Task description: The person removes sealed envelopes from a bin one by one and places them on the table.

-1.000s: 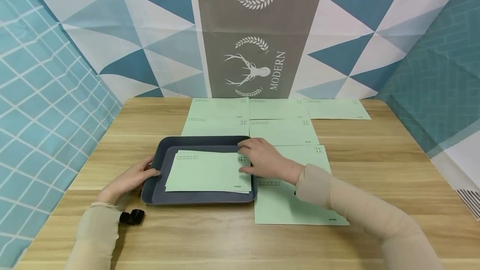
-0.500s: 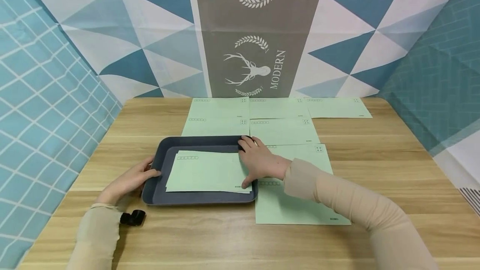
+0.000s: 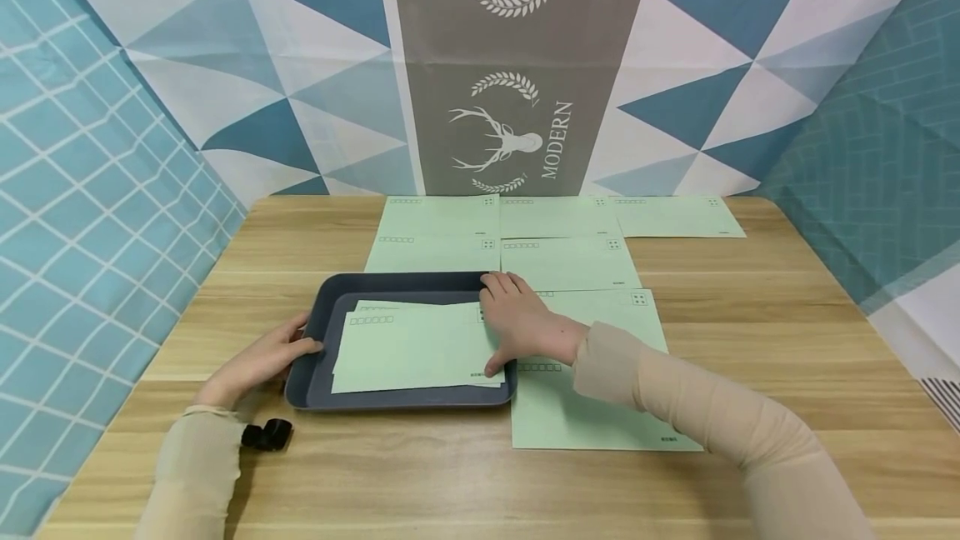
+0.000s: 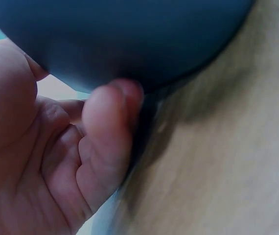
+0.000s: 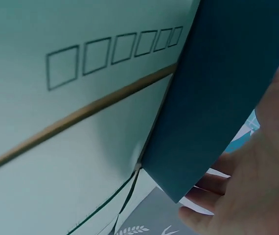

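Note:
Green envelopes (image 3: 420, 348) lie in a loose stack in a dark grey tray (image 3: 420, 397), the top one a little askew. At the tray's left side, my left hand (image 3: 258, 361) grips the rim, the thumb on it and the fingers outside. My right hand (image 3: 528, 327) reaches over the right wall (image 5: 222, 83), spread across the right end of the envelopes. Its thumb touches the near right corner of the stack, while the fingertips lie by the tray's far right corner. Part of the stack's right edge is hidden beneath this hand.
More green envelopes (image 3: 566, 263) lie edge to edge on the wooden table (image 3: 750, 357) behind and right of the tray. A larger green sheet area (image 3: 600, 427) sits beneath my right forearm. A small black object (image 3: 273, 434) is by my left wrist.
My right hand has turned, its thumb moving toward the near corner of the stack. The top envelope has slid slightly left and toward me. My left hand and the tray have stayed put.

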`<act>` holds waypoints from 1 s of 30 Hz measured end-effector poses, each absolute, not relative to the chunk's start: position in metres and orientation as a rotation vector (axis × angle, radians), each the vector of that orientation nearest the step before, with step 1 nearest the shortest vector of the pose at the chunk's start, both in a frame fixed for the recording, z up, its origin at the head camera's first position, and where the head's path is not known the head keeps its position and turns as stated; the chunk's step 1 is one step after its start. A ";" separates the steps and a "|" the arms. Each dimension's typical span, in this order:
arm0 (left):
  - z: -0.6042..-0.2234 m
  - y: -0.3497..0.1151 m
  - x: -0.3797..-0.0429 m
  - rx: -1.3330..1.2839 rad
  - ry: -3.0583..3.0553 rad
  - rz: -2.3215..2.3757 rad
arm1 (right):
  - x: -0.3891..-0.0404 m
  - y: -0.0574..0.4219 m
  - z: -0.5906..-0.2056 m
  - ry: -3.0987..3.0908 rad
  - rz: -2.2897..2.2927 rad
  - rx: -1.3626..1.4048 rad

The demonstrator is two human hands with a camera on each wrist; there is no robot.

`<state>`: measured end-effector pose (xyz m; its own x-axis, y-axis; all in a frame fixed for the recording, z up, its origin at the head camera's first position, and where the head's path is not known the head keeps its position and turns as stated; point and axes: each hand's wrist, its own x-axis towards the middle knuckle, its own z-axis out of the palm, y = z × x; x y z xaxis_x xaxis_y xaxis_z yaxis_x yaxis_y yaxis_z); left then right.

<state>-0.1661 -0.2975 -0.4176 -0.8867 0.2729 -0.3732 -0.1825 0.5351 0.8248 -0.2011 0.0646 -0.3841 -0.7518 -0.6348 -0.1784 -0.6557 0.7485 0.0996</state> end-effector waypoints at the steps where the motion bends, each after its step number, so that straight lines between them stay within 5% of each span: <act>1: -0.418 -0.297 -0.166 0.074 2.314 1.319 | -0.201 0.065 -0.385 2.824 0.207 -1.055; 18: -0.418 -0.297 -0.168 0.097 2.340 1.292 | -0.192 0.078 -0.387 2.881 -0.298 -1.147; 30: -0.418 -0.296 -0.167 0.108 2.342 1.293 | -0.179 0.085 -0.386 2.770 -0.849 -0.920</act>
<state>-0.1673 -0.2963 -0.4179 -0.8912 0.2829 -0.3546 -0.1494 0.5550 0.8183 -0.1790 0.0853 -0.3863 -0.8122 -0.5785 0.0761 -0.5218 0.6618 -0.5383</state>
